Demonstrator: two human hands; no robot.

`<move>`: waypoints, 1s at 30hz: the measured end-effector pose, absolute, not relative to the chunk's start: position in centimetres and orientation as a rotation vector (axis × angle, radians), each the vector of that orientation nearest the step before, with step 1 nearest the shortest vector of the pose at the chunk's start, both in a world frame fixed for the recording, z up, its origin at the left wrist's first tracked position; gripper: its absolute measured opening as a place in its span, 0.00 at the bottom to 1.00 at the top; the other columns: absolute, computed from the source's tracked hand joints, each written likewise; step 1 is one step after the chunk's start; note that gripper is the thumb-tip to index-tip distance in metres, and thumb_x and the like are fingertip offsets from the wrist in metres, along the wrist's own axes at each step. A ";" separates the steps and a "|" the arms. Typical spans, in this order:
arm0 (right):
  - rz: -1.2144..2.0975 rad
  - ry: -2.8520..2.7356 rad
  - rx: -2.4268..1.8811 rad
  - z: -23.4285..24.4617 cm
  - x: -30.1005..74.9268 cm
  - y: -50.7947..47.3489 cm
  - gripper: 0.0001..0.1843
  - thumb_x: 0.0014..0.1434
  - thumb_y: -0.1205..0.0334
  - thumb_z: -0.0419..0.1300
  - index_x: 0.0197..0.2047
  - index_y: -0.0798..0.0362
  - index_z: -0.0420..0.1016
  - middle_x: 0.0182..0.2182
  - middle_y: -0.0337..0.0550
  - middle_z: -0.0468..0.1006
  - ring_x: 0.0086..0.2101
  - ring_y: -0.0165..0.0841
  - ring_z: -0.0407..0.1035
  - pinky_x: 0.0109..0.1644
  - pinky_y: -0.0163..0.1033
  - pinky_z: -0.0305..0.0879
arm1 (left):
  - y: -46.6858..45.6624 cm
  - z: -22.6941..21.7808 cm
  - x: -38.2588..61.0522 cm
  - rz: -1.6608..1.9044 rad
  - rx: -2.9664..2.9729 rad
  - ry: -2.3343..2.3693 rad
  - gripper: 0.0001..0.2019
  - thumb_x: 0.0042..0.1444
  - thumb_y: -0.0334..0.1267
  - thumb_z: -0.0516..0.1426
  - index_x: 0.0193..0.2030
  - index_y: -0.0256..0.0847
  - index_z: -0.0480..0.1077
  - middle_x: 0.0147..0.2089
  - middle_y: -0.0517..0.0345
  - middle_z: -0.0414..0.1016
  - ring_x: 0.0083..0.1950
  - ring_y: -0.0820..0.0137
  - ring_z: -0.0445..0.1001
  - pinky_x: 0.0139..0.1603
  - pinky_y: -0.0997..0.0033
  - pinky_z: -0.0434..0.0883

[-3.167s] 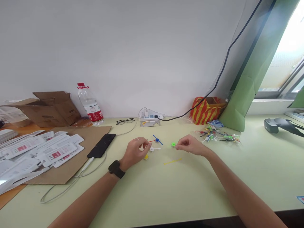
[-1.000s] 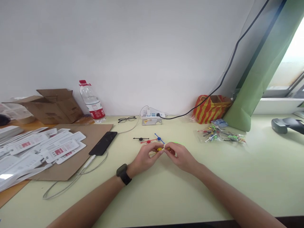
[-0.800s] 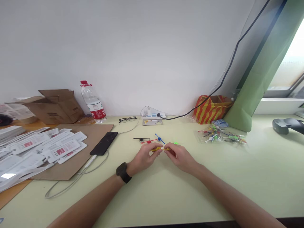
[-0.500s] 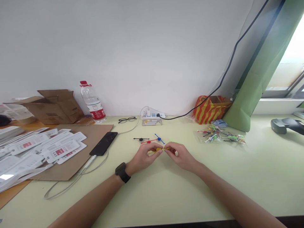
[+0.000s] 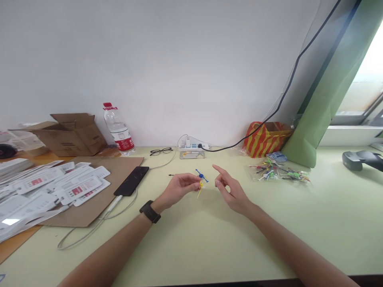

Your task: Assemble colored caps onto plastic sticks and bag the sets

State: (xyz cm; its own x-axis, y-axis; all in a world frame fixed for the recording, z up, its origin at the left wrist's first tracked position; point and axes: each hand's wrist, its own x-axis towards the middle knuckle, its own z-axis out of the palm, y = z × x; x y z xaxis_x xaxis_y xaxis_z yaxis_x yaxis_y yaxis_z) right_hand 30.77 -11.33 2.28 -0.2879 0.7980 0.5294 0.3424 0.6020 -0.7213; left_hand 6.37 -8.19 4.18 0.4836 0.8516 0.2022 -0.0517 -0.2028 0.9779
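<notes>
A yellow spinner arrow (image 5: 200, 186) is pinched between the thumb and fingertips of my left hand (image 5: 183, 185), its thin end pointing down. My right hand (image 5: 231, 189) is a short way to the right, holding nothing, with its index finger stretched out and apart from the thumb. Just behind the yellow piece, a blue spinner arrow (image 5: 201, 175) with a round hub lies on the table. The tip of a black spinner arrow (image 5: 170, 175) shows past my left hand, which covers the rest of it. I cannot see the red arrow behind that hand.
Bagged coloured arrows (image 5: 277, 170) lie on the right, before a striped bag (image 5: 266, 137). A power strip (image 5: 193, 145) and glasses (image 5: 160, 151) are at the back. On the left are a phone (image 5: 131, 181), cardboard (image 5: 98, 215), white cards (image 5: 80, 187), a bottle (image 5: 121, 133) and a box (image 5: 72, 137).
My right hand has let go of the yellow spinner arrow and moved right, its index finger extending. My left hand keeps the arrow, turned downward, and now covers the red arrow.
</notes>
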 end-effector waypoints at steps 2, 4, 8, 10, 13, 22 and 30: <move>0.597 -1.868 -0.912 2.3 30.5 -11.7 0.30 0.73 0.54 0.50 0.75 0.45 0.51 0.35 0.40 0.71 0.29 0.32 0.65 0.33 0.37 0.65 | -8.2 4.1 6.4 0.973 1.553 0.722 0.14 0.55 0.43 0.70 0.45 0.37 0.81 0.46 0.46 0.83 0.46 0.62 0.80 0.51 0.60 0.78; 0.629 -1.840 -0.921 2.3 30.2 -11.9 0.27 0.72 0.50 0.51 0.71 0.47 0.58 0.35 0.40 0.72 0.29 0.32 0.64 0.33 0.37 0.64 | -8.1 4.1 6.4 0.986 1.561 0.725 0.13 0.55 0.42 0.70 0.44 0.37 0.82 0.48 0.45 0.83 0.48 0.62 0.80 0.52 0.61 0.77; 0.960 -1.940 -0.932 2.4 29.8 -12.0 0.32 0.72 0.41 0.45 0.25 0.51 0.70 0.21 0.38 0.64 0.22 0.31 0.57 0.29 0.38 0.59 | -8.0 4.1 6.2 1.026 1.592 0.734 0.13 0.55 0.42 0.69 0.43 0.37 0.82 0.45 0.46 0.83 0.46 0.63 0.80 0.48 0.64 0.77; 1.111 -1.966 -0.920 2.4 29.8 -11.8 0.37 0.72 0.38 0.43 0.16 0.50 0.56 0.15 0.36 0.56 0.19 0.29 0.51 0.27 0.39 0.56 | -7.9 4.3 6.0 1.048 1.601 0.749 0.13 0.55 0.43 0.69 0.43 0.37 0.82 0.44 0.46 0.83 0.44 0.63 0.79 0.45 0.65 0.77; 1.073 -1.879 -0.926 2.5 30.2 -11.5 0.37 0.71 0.36 0.44 0.16 0.50 0.55 0.16 0.35 0.56 0.20 0.29 0.51 0.29 0.39 0.56 | -7.5 4.3 5.8 1.108 1.609 0.803 0.14 0.55 0.45 0.69 0.43 0.37 0.82 0.45 0.46 0.83 0.44 0.62 0.79 0.45 0.65 0.76; 1.023 -1.877 -0.988 1.8 30.5 -10.9 0.39 0.71 0.35 0.44 0.18 0.52 0.69 0.19 0.40 0.65 0.24 0.31 0.60 0.31 0.38 0.59 | -5.0 3.1 3.9 1.266 1.745 1.241 0.19 0.53 0.53 0.67 0.42 0.39 0.83 0.33 0.55 0.80 0.27 0.74 0.61 0.27 0.72 0.59; 1.047 -1.888 -1.015 1.7 30.4 -10.9 0.40 0.71 0.35 0.44 0.19 0.52 0.71 0.19 0.39 0.66 0.24 0.31 0.61 0.33 0.38 0.60 | -4.7 2.9 3.7 1.234 1.794 1.230 0.19 0.54 0.53 0.67 0.42 0.40 0.84 0.32 0.54 0.81 0.28 0.71 0.63 0.28 0.72 0.58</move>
